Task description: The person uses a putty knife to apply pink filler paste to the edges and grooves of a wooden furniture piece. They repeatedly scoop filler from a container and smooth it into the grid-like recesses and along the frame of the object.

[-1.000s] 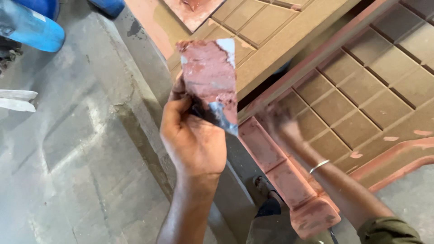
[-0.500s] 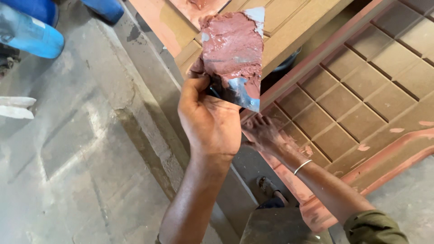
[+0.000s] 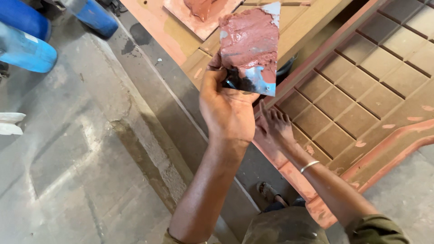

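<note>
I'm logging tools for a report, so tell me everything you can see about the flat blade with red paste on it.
The blade is a thin, flat, roughly rectangular metal sheet, bluish-grey where bare at its lower edge and top corner. Thick reddish-brown paste covers most of its face. It is held upright, slightly tilted, above the panelled wooden door. The left hand pinches its dark lower corner; nothing else touches it.

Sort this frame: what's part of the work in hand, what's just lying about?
In use:
left hand holding the putty-covered plate
right hand on the panelled door
board with putty

Lying about:
blue drums
concrete floor
</note>
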